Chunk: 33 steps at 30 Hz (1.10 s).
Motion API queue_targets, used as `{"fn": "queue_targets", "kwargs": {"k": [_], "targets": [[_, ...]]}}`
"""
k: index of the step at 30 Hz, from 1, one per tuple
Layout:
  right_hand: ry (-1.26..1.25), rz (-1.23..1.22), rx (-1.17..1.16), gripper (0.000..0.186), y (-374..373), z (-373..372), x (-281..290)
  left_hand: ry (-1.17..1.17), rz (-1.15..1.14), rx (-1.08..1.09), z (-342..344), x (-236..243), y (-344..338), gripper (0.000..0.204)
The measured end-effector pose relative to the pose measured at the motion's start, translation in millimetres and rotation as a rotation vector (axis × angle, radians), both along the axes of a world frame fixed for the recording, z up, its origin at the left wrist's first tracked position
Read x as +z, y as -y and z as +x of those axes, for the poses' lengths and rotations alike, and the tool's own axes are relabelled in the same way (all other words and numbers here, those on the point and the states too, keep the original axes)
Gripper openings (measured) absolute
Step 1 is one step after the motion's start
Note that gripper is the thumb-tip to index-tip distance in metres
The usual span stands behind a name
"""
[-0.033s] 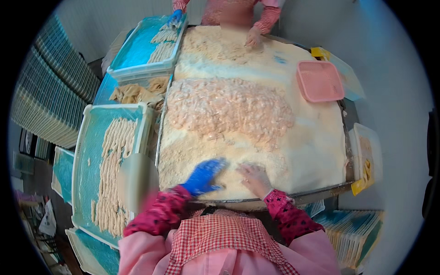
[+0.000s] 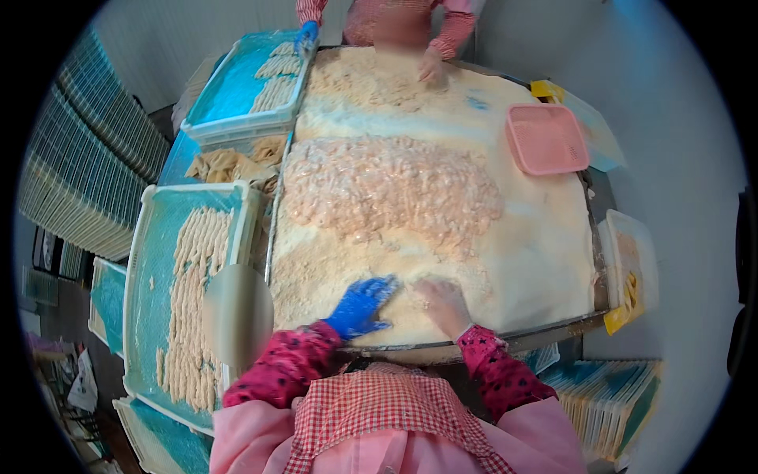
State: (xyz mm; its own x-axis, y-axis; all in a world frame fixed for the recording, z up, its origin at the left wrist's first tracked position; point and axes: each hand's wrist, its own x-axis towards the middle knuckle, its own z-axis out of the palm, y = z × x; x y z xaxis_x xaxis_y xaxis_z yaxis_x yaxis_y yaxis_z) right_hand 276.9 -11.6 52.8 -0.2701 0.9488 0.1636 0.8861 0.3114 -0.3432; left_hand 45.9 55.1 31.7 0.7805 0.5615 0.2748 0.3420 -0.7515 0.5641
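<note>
My left hand (image 2: pixel 361 307), in a blue glove dusted with pale powder, rests at the near edge of the powder-covered worktop (image 2: pixel 545 272). Its fingers are stretched out and point to the right. Beside it my right hand (image 2: pixel 446 308), in a thin pale glove, lies over the same loose powder (image 2: pixel 395 272). Its fingertips are somewhat blurred but look extended, with nothing visible in them. A gap separates the two hands. Beyond them spreads a wide heap of wet, pinkish raw meat pieces (image 2: pixel 387 186).
At left stands a mesh-bottomed tray (image 2: pixel 142 316) holding rows of coated strips. A similar tray (image 2: pixel 237 118) sits farther off, near a co-worker's blue-gloved hand (image 2: pixel 306 35). Brown cloths (image 2: pixel 229 164) lie between the trays. A pink basket (image 2: pixel 547 141) stands at right, beyond a clear tub (image 2: pixel 632 261).
My left hand has shifted slightly to the right, its fingers closer to the right hand. My right hand has moved a little and its fingers look more blurred.
</note>
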Motion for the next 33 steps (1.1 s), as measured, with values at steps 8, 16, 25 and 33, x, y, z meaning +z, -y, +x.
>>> {"fn": "queue_targets", "kwargs": {"k": [8,16,25,33], "targets": [[-0.033,0.097,-0.552,0.037,14.5,32.6,2.4,-0.295,-0.139,0.172,13.9,-9.2,-21.7,0.038],[-0.544,-0.014,-0.394,0.026,12.9,46.7,-30.7,0.342,-0.352,0.007,31.4,-56.6,-27.5,0.03],[-0.58,-0.049,-0.481,0.032,-20.1,27.3,-6.1,0.943,-1.223,0.46,-14.6,4.7,-20.0,0.041],[-0.351,-0.127,-0.222,0.037,-21.6,16.5,-26.2,0.896,-1.373,0.534,-10.9,5.5,3.6,0.047]]}}
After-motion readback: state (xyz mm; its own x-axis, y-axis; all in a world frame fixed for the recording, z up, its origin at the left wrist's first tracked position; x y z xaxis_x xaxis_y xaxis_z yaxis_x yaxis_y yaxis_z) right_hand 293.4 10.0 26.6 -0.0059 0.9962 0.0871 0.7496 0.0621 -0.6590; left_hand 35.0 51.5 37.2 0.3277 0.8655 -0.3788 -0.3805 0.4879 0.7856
